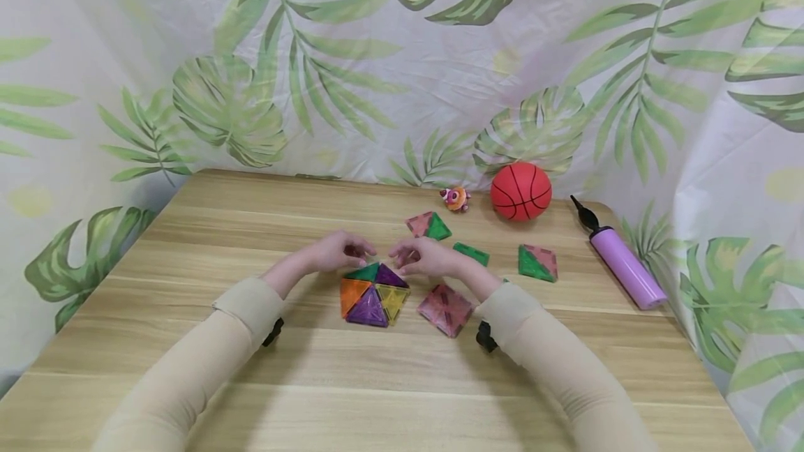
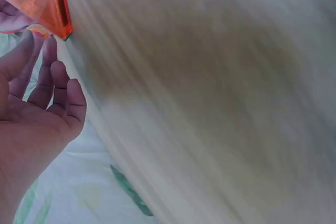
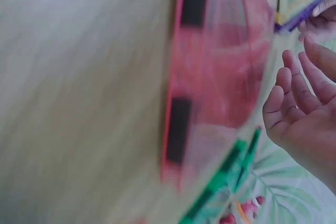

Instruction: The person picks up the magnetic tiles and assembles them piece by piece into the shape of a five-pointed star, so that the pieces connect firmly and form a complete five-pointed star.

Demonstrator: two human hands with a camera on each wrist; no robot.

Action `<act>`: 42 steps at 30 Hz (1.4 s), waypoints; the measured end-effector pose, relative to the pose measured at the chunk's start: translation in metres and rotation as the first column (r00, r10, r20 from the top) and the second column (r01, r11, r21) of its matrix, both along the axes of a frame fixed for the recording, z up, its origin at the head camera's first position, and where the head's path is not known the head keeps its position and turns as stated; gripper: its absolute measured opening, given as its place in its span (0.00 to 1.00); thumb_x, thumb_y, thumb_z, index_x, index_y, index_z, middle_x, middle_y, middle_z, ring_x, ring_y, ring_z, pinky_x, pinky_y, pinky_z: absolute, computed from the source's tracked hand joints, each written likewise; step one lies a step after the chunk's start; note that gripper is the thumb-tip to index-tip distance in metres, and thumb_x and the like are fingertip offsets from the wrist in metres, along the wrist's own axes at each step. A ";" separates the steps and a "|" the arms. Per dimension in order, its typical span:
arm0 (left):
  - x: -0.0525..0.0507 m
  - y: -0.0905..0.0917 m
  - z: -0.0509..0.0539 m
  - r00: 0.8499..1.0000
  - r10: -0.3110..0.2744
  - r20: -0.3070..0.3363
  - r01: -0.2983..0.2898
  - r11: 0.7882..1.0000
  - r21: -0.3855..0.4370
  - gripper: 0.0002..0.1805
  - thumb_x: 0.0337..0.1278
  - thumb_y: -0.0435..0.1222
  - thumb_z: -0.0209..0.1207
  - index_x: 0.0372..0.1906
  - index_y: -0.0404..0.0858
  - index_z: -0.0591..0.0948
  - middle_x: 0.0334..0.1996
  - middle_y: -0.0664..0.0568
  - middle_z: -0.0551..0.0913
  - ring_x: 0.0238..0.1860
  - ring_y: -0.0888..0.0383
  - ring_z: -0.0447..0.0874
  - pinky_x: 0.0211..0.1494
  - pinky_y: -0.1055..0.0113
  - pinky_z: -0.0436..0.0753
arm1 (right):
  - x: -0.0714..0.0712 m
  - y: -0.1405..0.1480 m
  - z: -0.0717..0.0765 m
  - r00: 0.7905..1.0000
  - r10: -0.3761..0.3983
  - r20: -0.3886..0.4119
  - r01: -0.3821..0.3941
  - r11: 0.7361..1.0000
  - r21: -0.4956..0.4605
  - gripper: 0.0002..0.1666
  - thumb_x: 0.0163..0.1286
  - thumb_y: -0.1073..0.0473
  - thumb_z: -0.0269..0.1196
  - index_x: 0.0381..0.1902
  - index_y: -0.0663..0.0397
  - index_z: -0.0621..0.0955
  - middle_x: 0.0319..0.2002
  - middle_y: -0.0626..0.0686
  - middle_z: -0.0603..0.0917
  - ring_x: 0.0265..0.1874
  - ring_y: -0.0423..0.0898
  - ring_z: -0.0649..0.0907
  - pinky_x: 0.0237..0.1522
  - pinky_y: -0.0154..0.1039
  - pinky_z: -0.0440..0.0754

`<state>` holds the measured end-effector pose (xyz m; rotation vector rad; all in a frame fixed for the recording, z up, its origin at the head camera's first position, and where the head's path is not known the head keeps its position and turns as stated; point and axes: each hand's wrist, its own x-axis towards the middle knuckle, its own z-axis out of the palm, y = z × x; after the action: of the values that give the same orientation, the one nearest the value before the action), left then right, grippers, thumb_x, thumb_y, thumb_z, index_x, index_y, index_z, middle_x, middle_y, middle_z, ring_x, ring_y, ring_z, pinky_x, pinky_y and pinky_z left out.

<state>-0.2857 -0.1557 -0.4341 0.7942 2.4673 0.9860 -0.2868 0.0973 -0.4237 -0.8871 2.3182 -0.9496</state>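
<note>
A ring of joined translucent triangle tiles lies on the table: orange (image 1: 354, 293), green (image 1: 364, 272), dark purple (image 1: 389, 276), yellow (image 1: 393, 298) and purple (image 1: 367, 308). At its upper left edge is the left hand (image 1: 339, 252), fingers loosely bent; the left wrist view shows this hand (image 2: 39, 98) beside the orange tile (image 2: 42, 3) with nothing in its grasp. Above the ring's upper right, the right hand (image 1: 427, 258) has loosely bent fingers; in the right wrist view this hand (image 3: 304, 98) holds nothing, near the purple-edged tile (image 3: 304, 11).
A pink tile square (image 1: 447, 310) lies right of the ring. Farther off are a pink and green piece (image 1: 438, 227), a green tile (image 1: 471, 254), another pink and green square (image 1: 537, 262), a small toy (image 1: 456, 199), a red ball (image 1: 520, 192) and a purple pump (image 1: 628, 267).
</note>
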 end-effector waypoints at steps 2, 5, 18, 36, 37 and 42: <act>0.003 -0.001 0.003 1.000 -0.008 -0.018 0.008 1.000 0.002 0.17 0.59 0.35 0.61 0.53 0.36 0.80 0.45 0.48 0.83 0.47 0.53 0.78 0.54 0.57 0.76 | 0.002 0.009 0.005 0.999 0.009 -0.046 -0.009 1.000 0.016 0.23 0.66 0.65 0.61 0.58 0.60 0.75 0.46 0.57 0.82 0.45 0.47 0.80 0.48 0.37 0.77; 0.010 -0.002 0.007 0.998 -0.033 -0.058 0.033 0.999 -0.005 0.21 0.55 0.39 0.64 0.54 0.38 0.80 0.49 0.48 0.82 0.52 0.50 0.77 0.58 0.53 0.74 | 0.005 0.023 0.010 0.994 0.027 -0.111 -0.024 0.999 0.034 0.23 0.65 0.64 0.62 0.58 0.59 0.75 0.46 0.58 0.82 0.44 0.49 0.80 0.46 0.41 0.77; 0.038 0.006 0.007 0.951 -0.142 -0.277 0.114 0.987 -0.115 0.22 0.50 0.49 0.66 0.51 0.47 0.82 0.53 0.51 0.76 0.58 0.47 0.70 0.63 0.47 0.66 | 0.049 0.076 0.010 0.914 0.205 -0.351 -0.119 0.961 0.250 0.39 0.58 0.46 0.69 0.64 0.54 0.71 0.62 0.53 0.71 0.60 0.51 0.68 0.60 0.50 0.68; 0.041 0.007 0.005 0.959 -0.127 -0.252 0.108 0.990 -0.087 0.22 0.51 0.49 0.66 0.51 0.45 0.82 0.51 0.51 0.78 0.57 0.48 0.71 0.62 0.47 0.67 | 0.071 0.084 -0.014 0.905 0.186 -0.384 -0.068 0.952 0.300 0.53 0.47 0.33 0.70 0.67 0.48 0.67 0.67 0.52 0.65 0.64 0.49 0.64 0.62 0.55 0.65; 0.040 0.008 0.005 0.960 -0.128 -0.250 0.108 0.990 -0.090 0.22 0.51 0.49 0.65 0.52 0.46 0.81 0.52 0.52 0.77 0.57 0.49 0.71 0.62 0.48 0.67 | 0.071 0.085 -0.015 0.906 0.184 -0.381 -0.071 0.954 0.291 0.52 0.47 0.34 0.71 0.66 0.48 0.67 0.67 0.52 0.66 0.64 0.49 0.64 0.62 0.54 0.65; 0.037 0.013 0.004 0.959 -0.139 -0.248 0.118 0.988 -0.099 0.23 0.52 0.50 0.64 0.53 0.47 0.81 0.54 0.50 0.77 0.58 0.48 0.71 0.63 0.47 0.67 | 0.066 0.088 -0.015 0.916 0.171 -0.363 -0.081 0.965 0.249 0.51 0.47 0.37 0.72 0.65 0.50 0.68 0.66 0.54 0.65 0.63 0.48 0.64 0.62 0.48 0.68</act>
<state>-0.2487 -0.1431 -0.4305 1.0983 2.6091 0.7710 -0.2204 0.1849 -0.4385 -1.1920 2.5848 -0.4691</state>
